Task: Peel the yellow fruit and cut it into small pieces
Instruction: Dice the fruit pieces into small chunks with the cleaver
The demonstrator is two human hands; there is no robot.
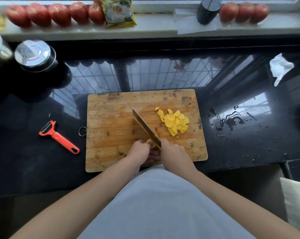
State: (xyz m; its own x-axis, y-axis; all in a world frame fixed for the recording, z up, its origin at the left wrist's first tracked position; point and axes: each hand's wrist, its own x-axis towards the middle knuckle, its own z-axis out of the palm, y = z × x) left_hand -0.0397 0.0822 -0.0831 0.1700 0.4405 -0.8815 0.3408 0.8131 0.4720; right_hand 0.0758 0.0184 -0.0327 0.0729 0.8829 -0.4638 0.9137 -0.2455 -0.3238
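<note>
Now cutting yellow fruit on cutting board (111, 118).
Left hand (139, 151) curled, pinching fruit remnant (150, 141); right hand (174, 155) clamped on knife (145, 127) just beside it; cut pieces (176, 122) beyond right hand; peeler (58, 136) left on counter (240, 144).

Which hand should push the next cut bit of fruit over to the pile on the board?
Probably the right hand. It holds the knife, and the pile lies on that side of the blade. The left hand is pinning the last piece of fruit on the far side.
</note>
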